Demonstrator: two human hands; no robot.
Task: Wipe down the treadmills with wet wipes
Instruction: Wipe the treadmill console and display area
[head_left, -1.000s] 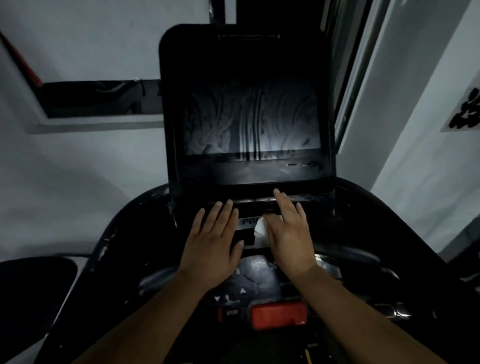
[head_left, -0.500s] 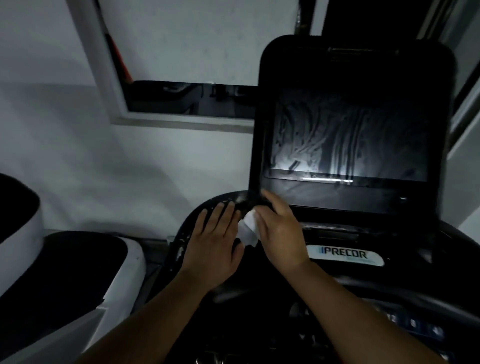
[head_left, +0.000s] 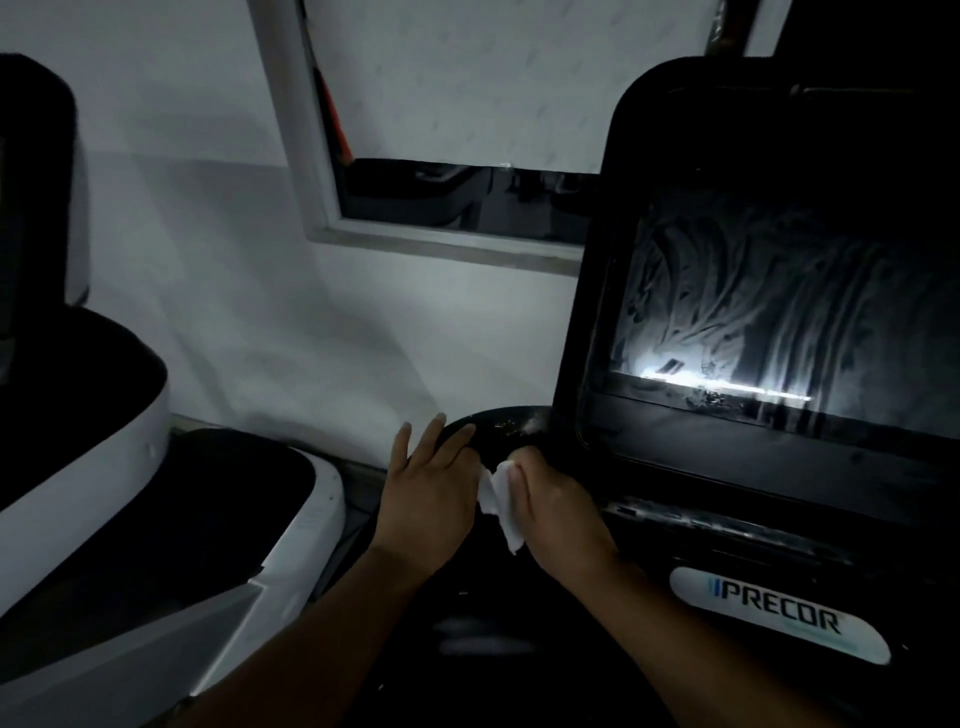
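Far left: a neighbouring machine (head_left: 156, 467), white shell with black tops, well apart from your hands and not in play. Behind it is a pale wall and a window frame (head_left: 322, 208).

Your left hand (head_left: 431, 493) lies flat on the dark rounded ledge of the treadmill (head_left: 498, 426). Its fingers (head_left: 402, 441) are straight and slightly spread, holding nothing. This reads as a brace to steady you while the other hand scrubs.

The wipe (head_left: 501, 501) is just beside it, white and crumpled, sticking out from under your right hand (head_left: 558, 509). The right fingers are curled over the wipe, pinching and pressing it against the lower left corner of the screen housing, where the housing meets the ledge. You probably bunch it like that to push it into the seam. The fingertips themselves are hidden, so I cannot tell the exact pinch.

To the right, the screen (head_left: 779, 322) shows wet swirl streaks, so it looks done. Specks of dirt sit on the ledge near the corner. Below the screen is a white logo badge (head_left: 779, 618), away from the hands.

You look to be on the corner and ledge now, with the lower console likely left to do.
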